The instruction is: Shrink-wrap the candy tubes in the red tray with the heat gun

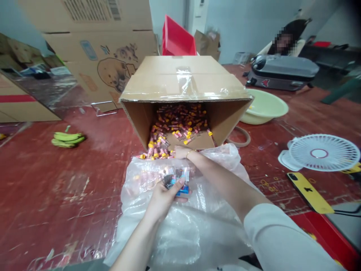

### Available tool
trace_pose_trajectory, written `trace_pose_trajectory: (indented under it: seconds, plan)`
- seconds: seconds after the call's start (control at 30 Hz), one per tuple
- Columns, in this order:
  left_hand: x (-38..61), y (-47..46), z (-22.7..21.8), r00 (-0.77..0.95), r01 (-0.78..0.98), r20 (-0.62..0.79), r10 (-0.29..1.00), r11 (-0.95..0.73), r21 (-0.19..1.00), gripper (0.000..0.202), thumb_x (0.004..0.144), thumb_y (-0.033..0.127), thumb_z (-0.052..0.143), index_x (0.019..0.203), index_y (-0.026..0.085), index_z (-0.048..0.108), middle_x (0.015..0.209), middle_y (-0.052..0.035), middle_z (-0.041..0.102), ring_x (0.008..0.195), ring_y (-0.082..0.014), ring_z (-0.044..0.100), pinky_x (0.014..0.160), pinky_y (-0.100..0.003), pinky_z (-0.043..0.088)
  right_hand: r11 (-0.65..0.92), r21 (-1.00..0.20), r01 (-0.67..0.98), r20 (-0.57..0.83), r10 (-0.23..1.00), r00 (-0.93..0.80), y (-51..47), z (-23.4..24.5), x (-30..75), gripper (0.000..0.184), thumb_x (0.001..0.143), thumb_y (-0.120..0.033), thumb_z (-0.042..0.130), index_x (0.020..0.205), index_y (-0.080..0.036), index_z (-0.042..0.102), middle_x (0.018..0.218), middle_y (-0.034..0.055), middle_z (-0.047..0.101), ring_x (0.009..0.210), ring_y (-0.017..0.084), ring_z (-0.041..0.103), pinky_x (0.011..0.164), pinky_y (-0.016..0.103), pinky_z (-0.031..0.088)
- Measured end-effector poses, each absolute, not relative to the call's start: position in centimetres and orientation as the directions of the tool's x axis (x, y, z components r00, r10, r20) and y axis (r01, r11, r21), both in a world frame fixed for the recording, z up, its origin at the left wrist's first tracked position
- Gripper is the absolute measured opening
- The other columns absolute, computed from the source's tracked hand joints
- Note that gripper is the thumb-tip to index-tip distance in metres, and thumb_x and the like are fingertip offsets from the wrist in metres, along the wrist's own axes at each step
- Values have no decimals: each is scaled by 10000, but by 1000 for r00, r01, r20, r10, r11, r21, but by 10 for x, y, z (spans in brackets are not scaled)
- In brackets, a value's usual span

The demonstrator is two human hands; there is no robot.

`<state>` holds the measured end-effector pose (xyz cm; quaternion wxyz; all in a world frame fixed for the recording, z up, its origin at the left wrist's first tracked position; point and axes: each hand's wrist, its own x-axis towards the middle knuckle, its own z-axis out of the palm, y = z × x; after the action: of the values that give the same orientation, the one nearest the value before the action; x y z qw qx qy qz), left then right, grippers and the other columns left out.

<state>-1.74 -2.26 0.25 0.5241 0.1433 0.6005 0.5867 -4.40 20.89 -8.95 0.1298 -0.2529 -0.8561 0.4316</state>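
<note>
My left hand (166, 194) is closed around a few small flat packets (177, 182), dark and blue with clear plastic parts, held over a translucent plastic bag (175, 233). At the mouth of a cardboard box (183, 81) lying on its side, my right hand (181, 151) reaches among small clear tubes (158, 148) with yellow caps and pink contents. Its fingertips touch or nearly touch the tubes; the fingers are too hidden to tell what they grip. More tubes are heaped deeper in the box. A gold bangle (191, 153) circles the right wrist.
Bananas (68, 139) lie on the red floor at left. To the right are a pale green basin (266, 107), a tape roll (239, 137), a white fan (324, 152) and a yellow phone (310, 192). A person sits behind a grey suitcase (282, 73). A red bin (177, 39) stands behind.
</note>
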Motion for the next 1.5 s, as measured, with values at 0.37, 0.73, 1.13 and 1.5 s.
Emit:
trace_pose_trajectory:
  seconds: [0.37, 0.73, 1.13, 1.5]
  plan:
    - [-19, -16, -1, -452, -353, -321, 832, 164, 921, 353, 602, 409, 866, 729, 123, 702, 673, -32, 694, 616, -126, 624, 566, -212, 515, 180, -984, 12, 89, 540, -837, 166, -2, 39, 349, 941, -337, 499, 1230, -290, 309, 1035, 14, 611, 905, 139, 677, 855, 335, 545]
    - [-14, -5, 0, -513, -239, -232, 826, 122, 963, 328, 567, 366, 883, 608, 137, 652, 546, 38, 586, 519, -75, 493, 534, -194, 444, 159, -974, -160, 221, 530, -819, 135, 43, 97, 368, 858, -367, 684, 986, -259, 356, 913, -4, 534, 816, 124, 596, 697, 286, 514]
    - [1, -5, -2, -337, -556, -458, 823, 219, 802, 567, 613, 489, 854, 1014, 123, 691, 901, -94, 743, 767, -212, 705, 625, -299, 578, -90, -988, -125, 62, 511, -857, 119, 20, 106, 370, 844, -484, 675, 951, -275, 389, 962, 14, 696, 950, 188, 684, 862, 405, 548]
    - [16, 10, 15, -214, -617, -390, 896, 186, 765, 514, 616, 398, 878, 1009, 119, 701, 861, -87, 747, 771, -208, 717, 707, -292, 571, 34, -997, -64, 72, 588, -806, 110, 16, 129, 428, 802, -564, 674, 987, -282, 411, 1114, 51, 635, 799, 162, 639, 520, 264, 510]
